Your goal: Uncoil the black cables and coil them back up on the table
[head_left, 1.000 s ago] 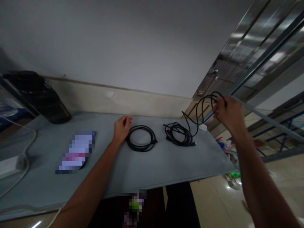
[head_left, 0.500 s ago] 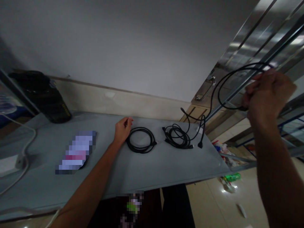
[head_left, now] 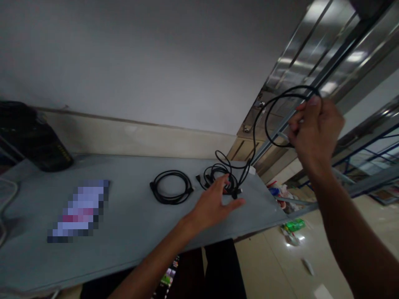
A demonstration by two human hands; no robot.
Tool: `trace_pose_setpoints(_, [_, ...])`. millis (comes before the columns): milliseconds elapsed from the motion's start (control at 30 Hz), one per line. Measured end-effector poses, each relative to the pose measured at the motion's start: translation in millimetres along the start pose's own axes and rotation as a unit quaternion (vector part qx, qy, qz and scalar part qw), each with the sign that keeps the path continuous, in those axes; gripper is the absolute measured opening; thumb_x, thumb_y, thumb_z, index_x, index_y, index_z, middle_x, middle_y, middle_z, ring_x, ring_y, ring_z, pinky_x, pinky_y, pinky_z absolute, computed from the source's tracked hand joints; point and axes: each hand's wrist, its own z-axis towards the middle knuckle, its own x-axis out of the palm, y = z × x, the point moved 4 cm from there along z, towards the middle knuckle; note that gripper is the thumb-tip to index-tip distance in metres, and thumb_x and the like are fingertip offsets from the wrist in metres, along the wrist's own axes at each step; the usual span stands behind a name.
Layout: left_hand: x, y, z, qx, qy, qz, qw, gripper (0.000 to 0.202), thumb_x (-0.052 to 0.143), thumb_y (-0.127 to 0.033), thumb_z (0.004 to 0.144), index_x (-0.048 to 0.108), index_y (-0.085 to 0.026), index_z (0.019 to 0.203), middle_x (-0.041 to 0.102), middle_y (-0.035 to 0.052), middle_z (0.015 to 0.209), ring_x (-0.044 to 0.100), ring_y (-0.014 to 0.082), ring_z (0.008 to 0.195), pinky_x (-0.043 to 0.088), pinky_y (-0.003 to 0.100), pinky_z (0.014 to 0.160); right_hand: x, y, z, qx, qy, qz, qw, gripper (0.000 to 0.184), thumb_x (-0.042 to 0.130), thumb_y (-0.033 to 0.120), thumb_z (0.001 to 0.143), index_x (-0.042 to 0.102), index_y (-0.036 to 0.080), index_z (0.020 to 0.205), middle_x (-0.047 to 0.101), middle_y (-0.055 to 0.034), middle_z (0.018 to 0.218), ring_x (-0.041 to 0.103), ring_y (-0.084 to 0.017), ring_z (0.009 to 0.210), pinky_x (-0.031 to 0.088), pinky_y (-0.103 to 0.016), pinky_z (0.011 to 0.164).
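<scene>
- I have the right hand (head_left: 318, 128) clamped on a looped black cable (head_left: 254, 133), raised above and to the right of the neat coil (head_left: 171, 202).
- I see the left hand (head_left: 215, 203) has left the coil's side; now it is to the coil's right, at the cable pile (head_left: 208, 179), thumb and fingers apart. Whether it touches, I cannot tell.
- So both hands now work right of the coil, which lies untouched.

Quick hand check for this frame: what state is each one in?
Left hand: open, at the cable pile; whether it touches cannot be told.
Right hand: closed, holding raised loops of black cable.
</scene>
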Motion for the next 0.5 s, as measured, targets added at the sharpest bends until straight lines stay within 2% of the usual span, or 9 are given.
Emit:
trace_pose_setpoints(33, [17.7,-4.3,4.3,-0.012,0.017,0.001,1.000,0.070,0.082,-0.061,0.097,0.063,-0.025,0.155,0.074,0.0204,0.146,0.075,0.0353,0.117,0.059,0.050,0.103,-3.3,0.1,-5.2,0.001,-0.006,0.009,1.000,0.050,0.041,0.066,0.118,0.061,0.023,0.100,0.053,0.0041,0.064,0.045,-0.012,0.044,0.033,-0.028,0.048])
trace_pose_setpoints(67, [30.4,-7.4,9.3,-0.020,0.041,0.002,0.999,0.050,0.076,-0.056,0.103,0.070,-0.024,0.141,0.078,0.0199,0.135,0.075,0.0353,0.114,0.058,0.050,0.103,-7.1,-0.8,-10.2,0.006,-0.004,0.012,1.000,0.050,0.044,0.067,0.117,0.061,0.024,0.099,0.053,0.0038,0.063,0.047,-0.013,0.045,0.034,-0.029,0.048])
trace_pose_setpoints(133, [38.6,-13.7,20.5,-0.020,0.089,-0.018,0.996,0.025,0.066,-0.048,0.109,0.075,-0.025,0.113,0.082,0.0153,0.112,0.076,0.0320,0.102,0.059,0.046,0.093,-17.3,-5.7,-19.8,0.021,0.012,-0.003,1.000,0.051,0.044,0.070,0.116,0.061,0.025,0.100,0.055,0.0035,0.063,0.049,-0.015,0.046,0.037,-0.031,0.050])
trace_pose_setpoints(200, [25.8,-23.5,33.8,-0.009,0.107,-0.062,0.992,0.026,0.064,-0.048,0.110,0.074,-0.027,0.099,0.080,0.0101,0.099,0.075,0.0271,0.090,0.058,0.040,0.080,-31.6,-13.2,-29.3,0.021,0.028,-0.035,0.999,0.054,0.041,0.073,0.116,0.062,0.025,0.102,0.056,0.0032,0.063,0.053,-0.017,0.049,0.042,-0.033,0.055])
trace_pose_setpoints(267, [0.0,-35.1,51.8,-0.010,0.073,-0.112,0.991,0.031,0.068,-0.055,0.108,0.075,-0.026,0.097,0.078,0.0076,0.094,0.071,0.0231,0.079,0.054,0.036,0.068,-47.9,-20.7,-39.5,0.006,0.049,-0.077,0.996,0.056,0.037,0.073,0.116,0.063,0.025,0.102,0.059,0.0020,0.065,0.059,-0.020,0.055,0.048,-0.036,0.064])
trace_pose_setpoints(333, [-26.2,-44.2,76.0,-0.022,0.010,-0.189,0.982,0.035,0.068,-0.058,0.108,0.075,-0.024,0.101,0.077,0.0076,0.096,0.066,0.0190,0.070,0.051,0.033,0.060,-63.7,-25.9,-50.2,-0.001,0.075,-0.116,0.990,0.056,0.036,0.073,0.116,0.063,0.026,0.101,0.063,0.0004,0.068,0.064,-0.021,0.061,0.050,-0.038,0.071])
trace_pose_setpoints(400, [-42.3,-48.6,105.7,-0.024,-0.033,-0.226,0.973,0.033,0.073,-0.054,0.107,0.075,-0.021,0.104,0.078,0.0101,0.102,0.069,0.0180,0.073,0.054,0.031,0.062,-77.5,-25.6,-59.7,0.003,0.099,-0.125,0.987,0.053,0.037,0.071,0.116,0.063,0.028,0.101,0.065,-0.0001,0.069,0.066,-0.023,0.062,0.050,-0.039,0.072])
trace_pose_setpoints(467, [-44.2,-45.7,137.4,-0.037,-0.031,-0.220,0.974,0.033,0.077,-0.051,0.106,0.075,-0.018,0.102,0.081,0.0143,0.106,0.075,0.0191,0.079,0.058,0.031,0.067,-88.5,-18.0,-65.4,0.008,0.111,-0.109,0.988,0.048,0.038,0.067,0.117,0.063,0.030,0.101,0.064,0.0008,0.068,0.065,-0.023,0.060,0.050,-0.040,0.070])
trace_pose_setpoints(500, [-40.1,-41.8,151.9,-0.051,-0.012,-0.212,0.976,0.032,0.077,-0.048,0.107,0.075,-0.016,0.104,0.082,0.0163,0.108,0.077,0.0200,0.083,0.060,0.031,0.070,-93.2,-12.0,-65.9,0.009,0.110,-0.099,0.989,0.046,0.039,0.066,0.117,0.063,0.031,0.101,0.063,0.0014,0.067,0.064,-0.023,0.059,0.050,-0.040,0.068])
